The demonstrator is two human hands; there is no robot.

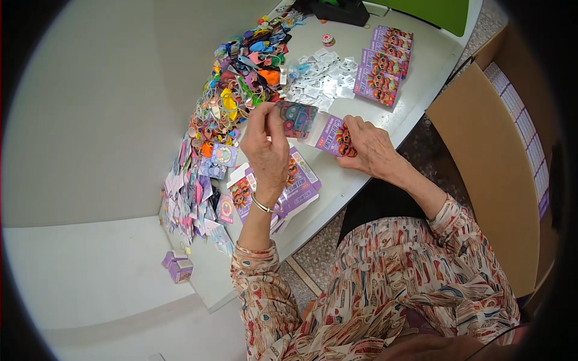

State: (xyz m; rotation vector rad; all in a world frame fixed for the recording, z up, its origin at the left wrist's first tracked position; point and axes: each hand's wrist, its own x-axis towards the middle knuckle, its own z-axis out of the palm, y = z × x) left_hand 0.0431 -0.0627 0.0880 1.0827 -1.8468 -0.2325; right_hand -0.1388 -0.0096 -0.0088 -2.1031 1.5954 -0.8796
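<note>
Over the white table [424, 69], a dark packet [297, 120] is pinched at its edge by the left hand [265, 144], leaving its face uncovered; alongside, a purple box [331, 136] is clasped by the right hand [368, 147], seemingly so its pale end [315, 127] is kept free.

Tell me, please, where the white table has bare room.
Bare tabletop: right of the overlapping purple printed packs, and the lower-left corner beside the small purple carton. Crowded: the left, under heaped multicoloured trinkets and pastel cards.
</note>
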